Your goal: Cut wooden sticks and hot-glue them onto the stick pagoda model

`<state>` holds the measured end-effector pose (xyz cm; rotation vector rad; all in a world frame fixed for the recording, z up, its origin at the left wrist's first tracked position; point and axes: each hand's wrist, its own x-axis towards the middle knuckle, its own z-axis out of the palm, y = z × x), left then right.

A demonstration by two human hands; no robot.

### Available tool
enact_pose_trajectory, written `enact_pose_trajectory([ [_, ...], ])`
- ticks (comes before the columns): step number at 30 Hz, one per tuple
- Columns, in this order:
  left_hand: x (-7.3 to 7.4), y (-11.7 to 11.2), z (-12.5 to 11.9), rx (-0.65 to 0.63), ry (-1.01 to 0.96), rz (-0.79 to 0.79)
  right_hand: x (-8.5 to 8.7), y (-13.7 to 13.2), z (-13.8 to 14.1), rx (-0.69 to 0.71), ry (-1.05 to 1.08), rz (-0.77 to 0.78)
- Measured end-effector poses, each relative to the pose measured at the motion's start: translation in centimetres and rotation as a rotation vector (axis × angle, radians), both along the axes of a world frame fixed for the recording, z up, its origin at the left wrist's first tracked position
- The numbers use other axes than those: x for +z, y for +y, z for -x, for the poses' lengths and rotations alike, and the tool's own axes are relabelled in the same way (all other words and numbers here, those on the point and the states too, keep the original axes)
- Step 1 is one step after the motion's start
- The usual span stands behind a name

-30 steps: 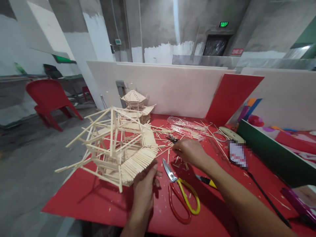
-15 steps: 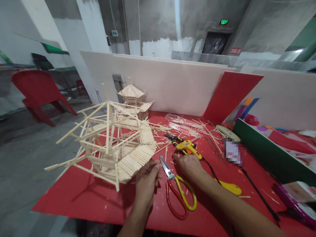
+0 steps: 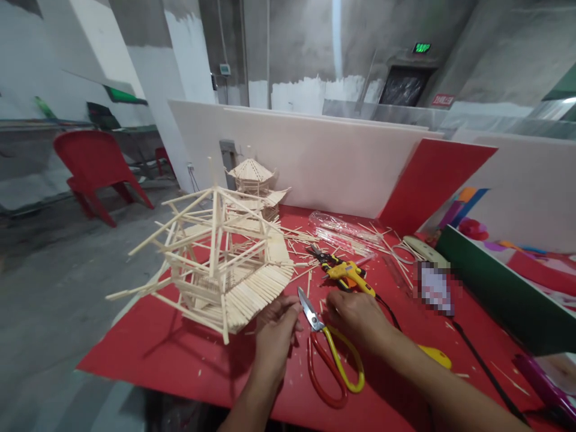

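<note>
My left hand (image 3: 275, 329) is beside the near right edge of a pavilion model (image 3: 256, 294) built of thin wooden sticks, its thumb and fingers drawn together. Whatever they may hold is too small to make out. Across the scissors, my right hand (image 3: 355, 313) is low over the table with its fingers curled into a pinch; its fingertips hide what is in them. Between the hands lie the scissors (image 3: 317, 324), with one red and one yellow handle. A yellow glue gun (image 3: 348, 273) rests just beyond my right hand, beside black-and-yellow cutting pliers (image 3: 321, 255).
Loose sticks (image 3: 297, 237) and plastic-wrapped sticks (image 3: 344, 231) lie on the red table (image 3: 180, 366). A smaller stick pavilion (image 3: 252, 174) stands behind the model. White boards (image 3: 315, 150) line the back; a green-sided box (image 3: 486, 282) is at right. Bare roof beams stick out leftward.
The view has turned a little left, so everything sits further right. My right hand has drawn slightly back from the glue gun, its fingers more curled. My left hand stays beside the model.
</note>
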<state>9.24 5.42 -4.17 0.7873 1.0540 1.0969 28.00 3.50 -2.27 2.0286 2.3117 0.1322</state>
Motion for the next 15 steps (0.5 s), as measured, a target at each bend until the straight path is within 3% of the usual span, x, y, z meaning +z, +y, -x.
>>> enact_pose_trajectory([
  [7, -0.3, 0.2, -0.2, 0.026, 0.002, 0.004, -0.1, -0.3, -0.1, -0.128, 0.021, 0.021],
  [15, -0.1, 0.1, -0.2, 0.047, 0.007, -0.015, 0.6, 0.9, 1.1, 0.010, 0.172, 0.096],
])
